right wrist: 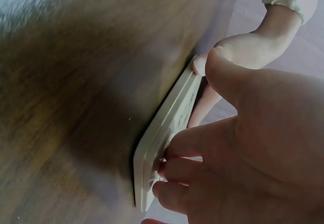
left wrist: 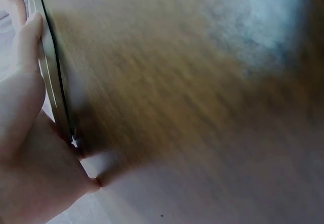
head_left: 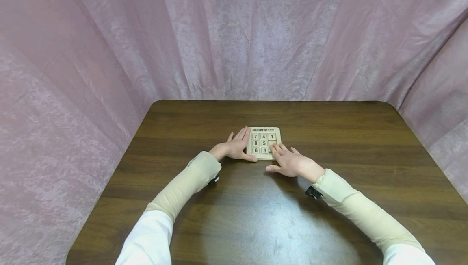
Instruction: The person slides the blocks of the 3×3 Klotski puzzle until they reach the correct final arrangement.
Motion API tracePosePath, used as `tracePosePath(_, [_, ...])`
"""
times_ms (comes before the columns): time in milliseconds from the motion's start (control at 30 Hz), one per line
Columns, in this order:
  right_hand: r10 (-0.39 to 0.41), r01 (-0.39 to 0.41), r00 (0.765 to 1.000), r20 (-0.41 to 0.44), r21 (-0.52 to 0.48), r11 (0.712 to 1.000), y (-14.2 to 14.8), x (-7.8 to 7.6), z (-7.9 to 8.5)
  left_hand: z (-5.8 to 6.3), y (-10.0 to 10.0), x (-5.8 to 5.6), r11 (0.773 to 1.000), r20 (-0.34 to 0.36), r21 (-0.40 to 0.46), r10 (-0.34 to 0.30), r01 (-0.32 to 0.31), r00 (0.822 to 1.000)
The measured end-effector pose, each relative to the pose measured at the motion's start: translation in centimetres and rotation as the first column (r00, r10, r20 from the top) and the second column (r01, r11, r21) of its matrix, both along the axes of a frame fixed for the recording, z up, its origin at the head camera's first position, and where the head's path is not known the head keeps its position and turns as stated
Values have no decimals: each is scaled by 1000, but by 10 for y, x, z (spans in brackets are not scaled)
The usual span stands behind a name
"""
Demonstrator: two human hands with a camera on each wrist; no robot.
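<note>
A pale number slide puzzle [head_left: 278, 135] lies flat on the table, its tiles reading 7, 4, 1 at the top, 8 and 5 in the middle, 6 and 3 below. The middle row's right-hand slot is partly bare. Along the puzzle's left edge rests my left hand [head_left: 237, 146], fingers straight, thumb at the near-left corner. My right hand [head_left: 290, 163] touches the lower right of the puzzle with its fingertips, which cover that corner's slot. In the right wrist view these fingers [right wrist: 185, 171] reach over the puzzle's rim [right wrist: 157, 127], and the thumb stays apart from it.
The brown wooden table [head_left: 175, 122] has rounded far corners. Pink curtains [head_left: 234, 37] hang behind it and at both sides. Each forearm wears a pale sleeve with a small black device [head_left: 313, 192] at the wrist. Light glares off the table's near part.
</note>
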State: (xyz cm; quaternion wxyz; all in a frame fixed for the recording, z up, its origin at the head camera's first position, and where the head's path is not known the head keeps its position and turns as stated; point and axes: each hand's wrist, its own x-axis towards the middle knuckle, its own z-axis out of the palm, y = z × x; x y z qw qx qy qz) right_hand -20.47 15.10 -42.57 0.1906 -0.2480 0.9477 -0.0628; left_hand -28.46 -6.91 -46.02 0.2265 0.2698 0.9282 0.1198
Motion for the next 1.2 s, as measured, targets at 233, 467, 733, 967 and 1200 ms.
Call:
tracePosePath(233, [-10, 10, 1000, -17, 13, 1000, 0, -9, -4, 0, 0, -1, 1000, -10, -8, -1, 1, 1000])
tracePosePath(467, [-13, 14, 1000, -27, 35, 999, -1, -15, -6, 0, 0, -1, 1000, -13, -16, -1, 1, 1000])
tracePosePath(733, [-2, 4, 998, -60, 31, 1000, -3, -13, -4, 0, 0, -1, 1000, -8, -10, 0, 0, 1000])
tracePosePath(967, [49, -50, 996, -79, -15, 999, -10, -3, -2, -2, -1, -1, 1000, -10, -10, -2, 2, 1000])
tracePosePath(1200, [95, -96, 994, -62, -11, 995, -17, 5, -4, -1, 0, 0, 1000, -8, -12, -4, 3, 1000])
